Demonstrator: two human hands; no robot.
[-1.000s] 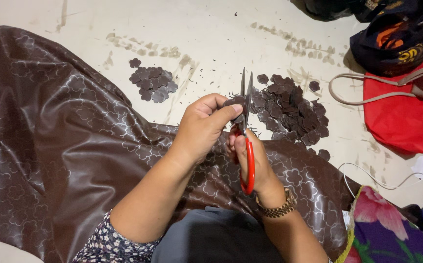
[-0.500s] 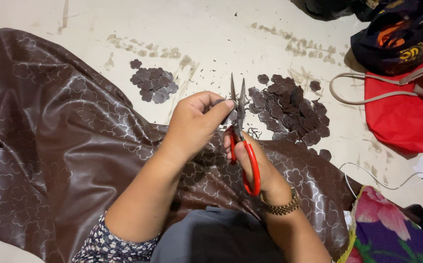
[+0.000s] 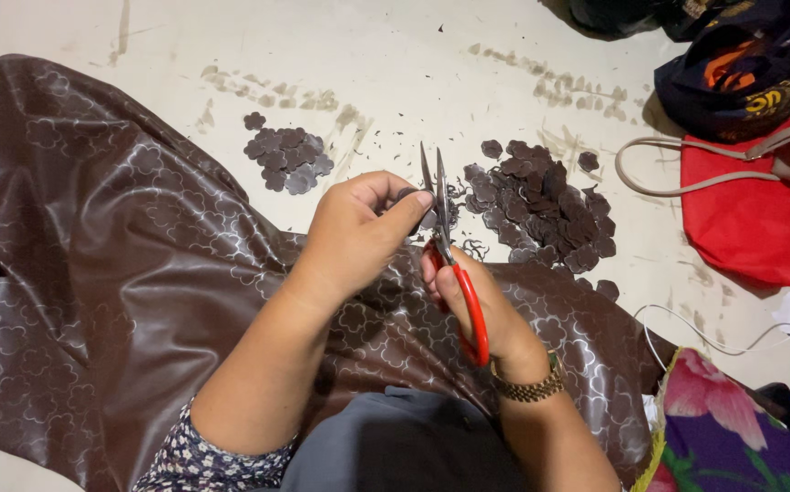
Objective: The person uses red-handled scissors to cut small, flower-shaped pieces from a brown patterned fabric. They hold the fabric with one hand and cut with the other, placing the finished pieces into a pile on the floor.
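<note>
My right hand is closed through the red handles of the scissors, whose blades point away from me and stand only slightly parted. My left hand is curled, thumb and fingertips pinching a small dark fabric piece held right against the blades. A gold-coloured watch sits on my right wrist. Under both hands, across my lap and spreading far to the left, lies the brown fabric with its pale flower outlines. On the floor just beyond the scissors, to the right, is a large pile of cut-out flower shapes; a smaller pile lies farther left. At the far right sit a red bag and a dark bag.
</note>
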